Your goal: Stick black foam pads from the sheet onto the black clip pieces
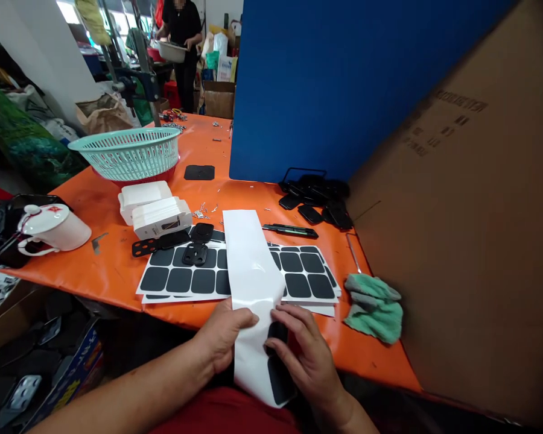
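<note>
Table [203,141]: shiny orange
Long white sheet [253,265]: long axis forward, slightly left
Left hand [221,337]: gripping it
Right hand [305,352]: half-curled at its edge

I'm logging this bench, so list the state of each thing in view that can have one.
Held sheet: bent, white side mostly up
Left hand: closed on the held sheet
Right hand: fingers bent at that sheet's edge
Padded sheets: flat, loosely stacked
Mug: lid on
Knife: lying flat, blade position unclear
Cloth: crumpled
Basket: upright
Black pieces: heaped
Basin: held by a standing person
</note>
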Tool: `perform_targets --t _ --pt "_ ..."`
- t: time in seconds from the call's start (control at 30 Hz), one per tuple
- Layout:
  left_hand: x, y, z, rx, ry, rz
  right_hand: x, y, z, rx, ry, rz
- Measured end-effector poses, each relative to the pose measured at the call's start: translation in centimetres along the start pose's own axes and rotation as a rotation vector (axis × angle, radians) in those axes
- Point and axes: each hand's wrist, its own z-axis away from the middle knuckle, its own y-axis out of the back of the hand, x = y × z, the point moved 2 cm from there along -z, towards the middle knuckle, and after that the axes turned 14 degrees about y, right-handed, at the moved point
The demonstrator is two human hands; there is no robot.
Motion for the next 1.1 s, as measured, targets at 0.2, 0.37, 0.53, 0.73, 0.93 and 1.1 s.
perform_targets --t 0.2,0.37,0.53,0.73,0.93,1.1 --pt "1.0 0.0 1.5 0.008 0.032 0.072 -0.6 1.2 -2.2 0.052 0.239 0.159" --pt "2.2 0.1 1.0 0.031 0.118 0.121 -0.5 2.3 -2.3 0.000 0.421 0.298" --pt "3.9 0.0 0.7 0.055 -0.084 -0.045 0.4 2.0 -2.6 -0.008 0.284 0.179" --pt "3.7 -0.2 0.3 0.060 -0.055 -0.085 0.7 1.3 -3.4 -0.002 0.288 0.194" --pt "3.6 0.0 0.1 -0.043 -0.028 0.025 -0.4 1.1 -4.1 0.070 0.255 0.153" --pt "3.4 0.2 -0.2 0.028 0.004 0.059 -0.9 1.7 -4.5 0.104 0.335 0.193"
